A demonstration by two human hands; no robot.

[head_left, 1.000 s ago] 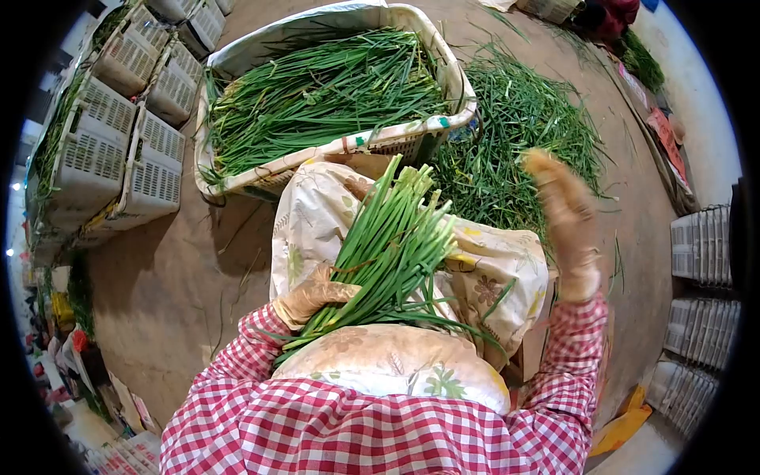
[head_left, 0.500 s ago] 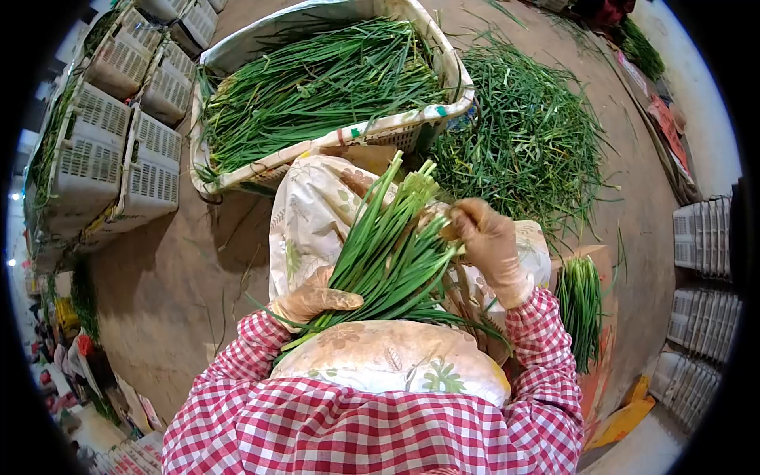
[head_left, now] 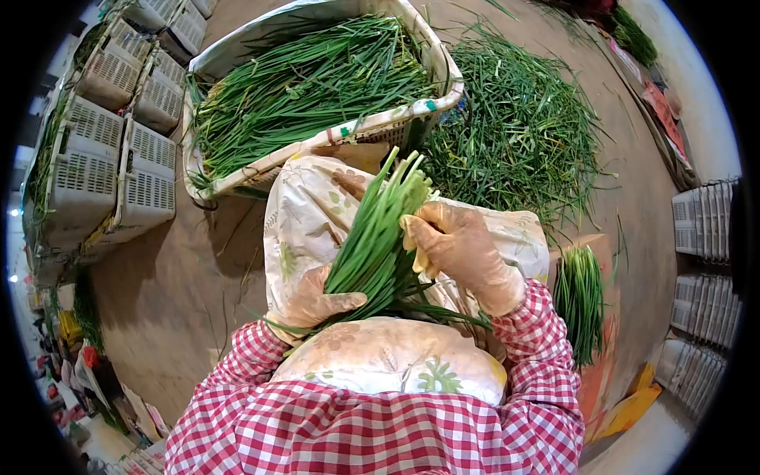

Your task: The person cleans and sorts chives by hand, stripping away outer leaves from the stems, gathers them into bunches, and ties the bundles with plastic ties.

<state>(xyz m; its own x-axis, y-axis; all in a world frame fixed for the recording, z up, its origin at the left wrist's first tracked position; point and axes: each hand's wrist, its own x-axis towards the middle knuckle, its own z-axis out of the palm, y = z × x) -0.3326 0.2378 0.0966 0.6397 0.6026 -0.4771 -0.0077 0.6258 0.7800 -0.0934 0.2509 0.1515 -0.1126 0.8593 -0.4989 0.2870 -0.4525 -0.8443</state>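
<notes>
A bunch of long green stalks (head_left: 368, 249) lies across my lap, its pale ends pointing up and away from me. My gloved left hand (head_left: 317, 302) is wrapped round the lower part of the bunch, thumb on top. At the upper right side of the bunch is my gloved right hand (head_left: 455, 249), its fingers bent and pinched together against the stalks; whether a stalk is between the fingertips is hidden. Under the bunch, a stained, leaf-patterned apron (head_left: 305, 214) covers my legs.
Ahead stands a lined crate (head_left: 455, 83) full of green stalks. Right of it, loose greens (head_left: 514, 127) lie heaped on the floor. A smaller bunch (head_left: 579, 305) rests by my right knee. Stacked crates (head_left: 87, 162) line the left; more crates (head_left: 701, 222) stand at the right.
My right hand has come in from the far right to the bunch. The smaller bunch by my right knee, first hidden by my arm, now shows. The held stalks are gathered closer together.
</notes>
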